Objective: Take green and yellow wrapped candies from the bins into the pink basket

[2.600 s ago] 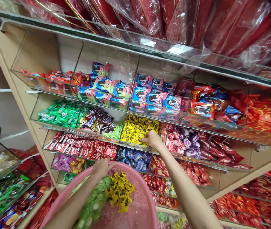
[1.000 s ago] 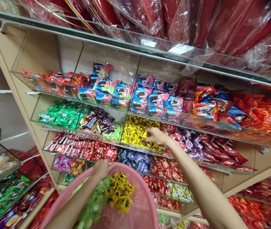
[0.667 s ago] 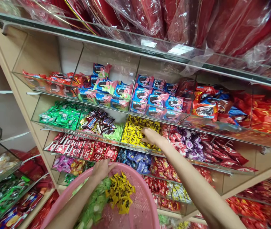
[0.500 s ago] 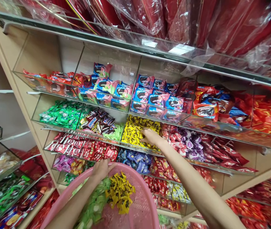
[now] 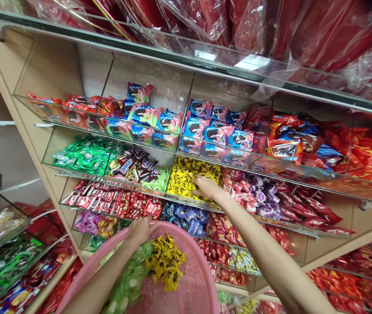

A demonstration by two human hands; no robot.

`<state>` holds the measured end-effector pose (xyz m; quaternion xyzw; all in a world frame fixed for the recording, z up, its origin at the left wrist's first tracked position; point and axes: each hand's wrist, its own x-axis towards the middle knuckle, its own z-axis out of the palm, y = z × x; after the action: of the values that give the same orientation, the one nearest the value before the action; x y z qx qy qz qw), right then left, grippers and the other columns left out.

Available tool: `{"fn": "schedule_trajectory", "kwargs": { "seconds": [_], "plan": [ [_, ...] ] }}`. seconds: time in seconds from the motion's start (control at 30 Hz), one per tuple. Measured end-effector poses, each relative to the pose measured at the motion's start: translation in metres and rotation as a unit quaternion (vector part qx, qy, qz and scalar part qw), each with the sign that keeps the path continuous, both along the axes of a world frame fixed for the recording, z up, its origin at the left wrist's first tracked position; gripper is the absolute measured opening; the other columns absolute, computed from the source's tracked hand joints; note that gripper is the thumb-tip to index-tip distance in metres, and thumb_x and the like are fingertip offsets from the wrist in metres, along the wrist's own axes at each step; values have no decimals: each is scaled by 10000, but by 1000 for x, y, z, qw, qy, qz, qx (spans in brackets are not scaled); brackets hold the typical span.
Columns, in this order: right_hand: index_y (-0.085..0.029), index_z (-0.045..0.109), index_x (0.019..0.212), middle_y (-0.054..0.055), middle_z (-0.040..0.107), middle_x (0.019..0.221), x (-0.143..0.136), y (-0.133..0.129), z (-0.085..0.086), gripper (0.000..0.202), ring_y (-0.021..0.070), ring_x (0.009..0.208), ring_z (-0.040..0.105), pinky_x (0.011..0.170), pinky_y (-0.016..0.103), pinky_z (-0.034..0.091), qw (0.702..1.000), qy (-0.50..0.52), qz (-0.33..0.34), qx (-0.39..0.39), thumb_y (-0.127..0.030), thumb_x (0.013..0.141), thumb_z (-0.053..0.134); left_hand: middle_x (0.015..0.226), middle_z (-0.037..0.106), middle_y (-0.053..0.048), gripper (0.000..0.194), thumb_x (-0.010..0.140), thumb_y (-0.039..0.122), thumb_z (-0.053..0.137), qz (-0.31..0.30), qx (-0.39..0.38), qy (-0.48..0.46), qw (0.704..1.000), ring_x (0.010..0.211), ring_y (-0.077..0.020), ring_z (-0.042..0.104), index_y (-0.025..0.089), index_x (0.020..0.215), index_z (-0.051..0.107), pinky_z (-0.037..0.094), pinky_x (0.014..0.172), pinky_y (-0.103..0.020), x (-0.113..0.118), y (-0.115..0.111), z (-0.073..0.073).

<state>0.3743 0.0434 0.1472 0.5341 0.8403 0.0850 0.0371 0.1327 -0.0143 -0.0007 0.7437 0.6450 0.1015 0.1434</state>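
Yellow Sweets Partly Gathered, Plenty Left in the Bin

From my remote seat I had the left hand point(image 5: 139, 230) clamped on the far rim of the pink basket point(image 5: 197, 266), and the right hand point(image 5: 207, 186) among the yellow sweets point(image 5: 181, 172) in their clear compartment point(image 5: 179, 198). Its fingers were curled downward; whether they had met around a sweet, I could not make out.

I judged the work partly done: a small heap of yellow-wrapped pieces point(image 5: 166, 261) already lay in the basket, touching a pile of pale green packets point(image 5: 130, 279) on its left side. Some of the basket's floor was bare, and the compartment held far more yellow than I had collected.

Left of that compartment, another held Snickers bars point(image 5: 131, 165) beside light green packets point(image 5: 157, 181); to its right were red-and-white sweets point(image 5: 243, 194) and purple ones point(image 5: 264, 198). Blue-wrapped pieces point(image 5: 194, 222) filled a bin below.
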Motion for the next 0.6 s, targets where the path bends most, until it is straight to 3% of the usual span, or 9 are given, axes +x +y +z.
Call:
{"fn": "schedule_trajectory", "kwargs": {
  "seconds": [0.37,0.6],
  "plan": [
    [-138,549,892,80,513,890,3,-14,15,281,150,787,521,679,233,361,998,39,39,19,-392,778,508,830,657,-107,644,736,676,209,-4,10,20,1000,772,-233,602,176,862,595,411,658,-305,-5,4,-1],
    [-139,540,894,61,490,859,5,-55,25,262,150,784,489,693,254,368,984,147,87,45,-374,801,472,810,662,-103,645,748,667,190,-4,-4,19,1000,746,-225,610,173,869,587,417,618,-288,-4,3,4]
  ]
}}
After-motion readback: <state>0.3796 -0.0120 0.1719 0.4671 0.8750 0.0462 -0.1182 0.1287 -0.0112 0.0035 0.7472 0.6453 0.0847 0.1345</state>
